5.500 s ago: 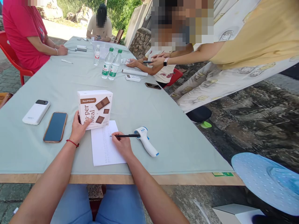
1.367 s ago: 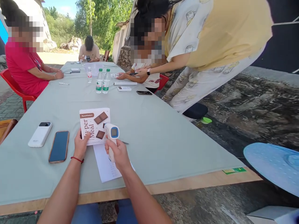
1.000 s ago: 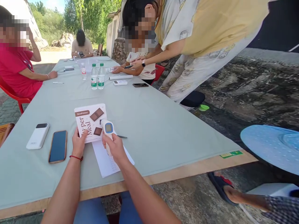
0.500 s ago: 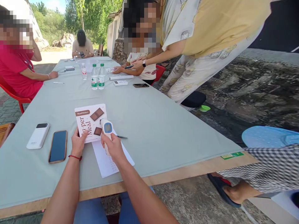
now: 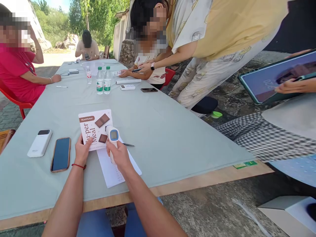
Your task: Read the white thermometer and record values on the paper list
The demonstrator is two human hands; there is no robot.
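Observation:
My left hand [image 5: 82,149] grips the lower left edge of a white and brown box [image 5: 95,130] printed "NutriMotion", its thumb on the front. Closed around the handle of a white infrared thermometer [image 5: 114,135] is my right hand [image 5: 118,152]. The thermometer's small screen faces me, and its head is close to the box's right edge; whether they touch I cannot tell. Beneath both hands lies a white sheet of paper [image 5: 113,176] with handwriting on it. A dark pen [image 5: 128,144] sticks out to the right, partly hidden by my right hand.
Left of my hands lie a phone [image 5: 60,154] and a white power bank [image 5: 39,143]. Two water bottles [image 5: 103,82] stand farther up the table [image 5: 172,144]. Several people sit or stand around it; one at right holds a tablet [image 5: 274,79].
At the right, a person in checkered cloth has moved beside the table, and a tablet in their hands has come into view. My hands, the box and the thermometer have hardly moved.

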